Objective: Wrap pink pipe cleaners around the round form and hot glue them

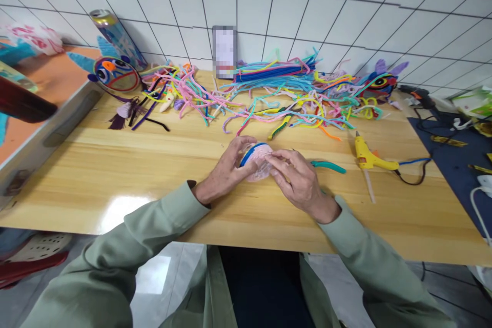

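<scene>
Fingers of the left hand (225,171) curl partly closed around a pink round piece (260,156) with a blue band on its edge, thumb across its near face. Right hand (299,180) is mostly closed, its fingertips gathered at the right side of that piece; whether they pinch anything cannot be told. Both hands are over the middle of the wooden surface (134,156), near its front edge. Just beside the right hand lies a teal-handled tool (330,166), and farther right a yellow glue gun (371,158) points away from the person. Beyond the hands are pliers (280,127) with yellow and green grips, near a loose tangle of coloured fuzzy stems (192,86). Behind that, a phone (225,51) leans against the tiled wall (292,7)
</scene>
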A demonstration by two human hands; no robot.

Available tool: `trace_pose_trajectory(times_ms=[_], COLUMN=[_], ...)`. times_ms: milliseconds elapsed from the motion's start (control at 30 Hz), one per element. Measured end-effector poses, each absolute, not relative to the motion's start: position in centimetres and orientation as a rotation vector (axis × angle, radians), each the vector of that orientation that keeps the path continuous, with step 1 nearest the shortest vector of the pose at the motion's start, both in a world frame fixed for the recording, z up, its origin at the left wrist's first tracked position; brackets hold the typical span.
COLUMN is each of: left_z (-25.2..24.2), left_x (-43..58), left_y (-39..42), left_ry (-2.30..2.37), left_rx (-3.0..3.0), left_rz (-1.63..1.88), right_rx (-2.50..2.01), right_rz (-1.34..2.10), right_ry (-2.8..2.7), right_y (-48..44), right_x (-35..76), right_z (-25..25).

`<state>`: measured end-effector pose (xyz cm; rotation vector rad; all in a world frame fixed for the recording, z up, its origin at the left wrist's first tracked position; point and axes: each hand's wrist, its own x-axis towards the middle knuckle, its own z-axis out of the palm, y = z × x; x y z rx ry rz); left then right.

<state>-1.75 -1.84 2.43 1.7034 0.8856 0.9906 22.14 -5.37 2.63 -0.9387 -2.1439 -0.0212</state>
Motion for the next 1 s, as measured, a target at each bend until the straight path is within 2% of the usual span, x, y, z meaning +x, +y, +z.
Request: trace_pose_trajectory(times_ms=[333,567,733,900,1000], left_z=[3.7,3.3,2.4,1.2,1.1], left_x=[-1.9,-1.9,-2.5,-2.9,-2.9], left_y=[-2.1,-2.1,-2.3,-2.2,-2.2], left_ry=[0.886,0.884,0.858,0.932,0.898], left_rx=[1.636,1.694,1.675,1.644,1.692], left_rz=[0.879,0.867,0.896,0.896,0.883], right_rx=[-0.951,-1.035,-1.355,-1.993,-2.131], right_rz=[0.022,-0.147,-0.331,-0.525,-0.515], right_ry=[-2.137,-1.878,-1.767,-1.97,-2.019], right_y=[-5.2,-4.2,-4.9,-6.7,-7.5], right_x=[22.5,24.8,32.7,44.0,47.4], right_z=[2.0,3.3,3.8,2.6,1.3])
